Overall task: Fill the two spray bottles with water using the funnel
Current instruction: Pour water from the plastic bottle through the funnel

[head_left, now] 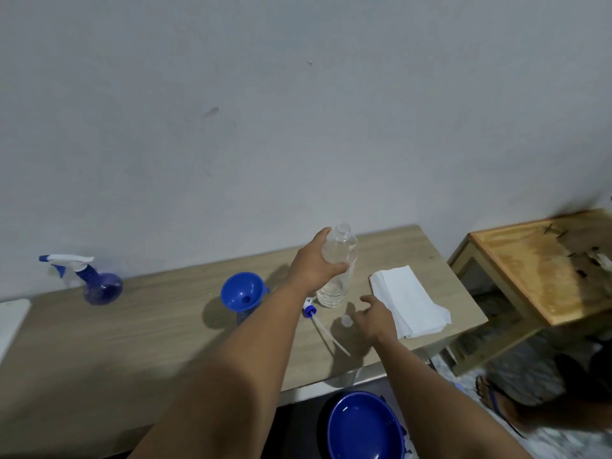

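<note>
A clear, uncapped water bottle (338, 270) stands upright on the wooden table (132, 332), and my left hand (314, 263) grips its upper body. My right hand (372, 314) hovers open just right of a small clear cap (347, 321) lying on the table. A blue funnel (243, 291) sits in the neck of a blue spray bottle that my left forearm mostly hides. That bottle's spray head (309, 309) with its white dip tube lies on the table beside it. A second blue spray bottle (99, 283), with its white-and-blue trigger head on, stands at the far left by the wall.
A folded white cloth (407, 299) lies at the table's right end. A blue basin (364, 425) sits below the table's front edge. A small wooden side table (543, 270) stands to the right. A foot in a sandal (496, 399) rests on the floor.
</note>
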A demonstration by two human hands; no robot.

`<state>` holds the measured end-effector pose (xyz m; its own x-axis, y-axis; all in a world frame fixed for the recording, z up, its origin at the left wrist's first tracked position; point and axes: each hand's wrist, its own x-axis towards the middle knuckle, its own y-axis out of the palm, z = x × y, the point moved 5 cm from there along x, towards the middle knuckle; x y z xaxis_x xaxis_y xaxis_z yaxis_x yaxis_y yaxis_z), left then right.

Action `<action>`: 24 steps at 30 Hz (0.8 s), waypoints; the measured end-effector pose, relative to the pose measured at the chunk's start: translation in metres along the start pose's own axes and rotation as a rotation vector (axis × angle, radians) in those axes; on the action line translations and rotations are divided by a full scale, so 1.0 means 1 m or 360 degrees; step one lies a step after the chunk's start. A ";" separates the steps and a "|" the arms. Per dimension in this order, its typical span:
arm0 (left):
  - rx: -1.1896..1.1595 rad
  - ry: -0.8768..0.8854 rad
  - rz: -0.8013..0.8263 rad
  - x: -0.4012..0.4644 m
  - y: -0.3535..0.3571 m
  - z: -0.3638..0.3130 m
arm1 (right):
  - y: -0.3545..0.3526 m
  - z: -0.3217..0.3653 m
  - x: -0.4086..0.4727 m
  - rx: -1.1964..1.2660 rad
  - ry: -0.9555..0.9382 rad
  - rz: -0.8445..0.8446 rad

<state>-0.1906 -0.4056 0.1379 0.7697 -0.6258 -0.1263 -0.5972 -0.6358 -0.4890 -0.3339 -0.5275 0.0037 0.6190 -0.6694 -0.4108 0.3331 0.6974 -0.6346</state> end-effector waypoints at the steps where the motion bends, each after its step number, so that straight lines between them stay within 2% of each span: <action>1: 0.0042 0.0004 -0.0002 -0.001 -0.002 -0.002 | -0.009 0.009 -0.002 0.0053 -0.0082 -0.0084; 3: 0.0137 0.0012 -0.0027 -0.004 -0.008 -0.007 | -0.023 0.028 -0.007 0.0200 -0.0267 -0.0136; 6: 0.0263 0.0030 -0.0116 -0.015 -0.027 -0.012 | -0.036 0.058 -0.013 0.0375 -0.0461 -0.0066; 11: 0.0679 0.0183 -0.0441 -0.043 -0.078 -0.014 | -0.034 0.098 -0.012 0.0537 -0.0570 -0.0082; 14: 0.0829 0.0178 -0.0563 -0.063 -0.107 -0.002 | -0.019 0.104 -0.010 0.0613 -0.0560 -0.0172; 18: 0.0919 0.0012 -0.0540 -0.087 -0.134 0.028 | -0.010 0.107 -0.013 0.0707 -0.0574 -0.0327; 24: 0.0789 -0.0219 -0.0393 -0.113 -0.145 0.061 | -0.020 0.112 -0.026 0.0837 -0.0648 -0.0506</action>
<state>-0.1767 -0.2151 0.1704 0.9150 -0.4002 -0.0519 -0.2442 -0.4467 -0.8607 -0.2765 -0.4953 0.1004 0.6168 -0.7829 0.0815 0.7742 0.5846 -0.2428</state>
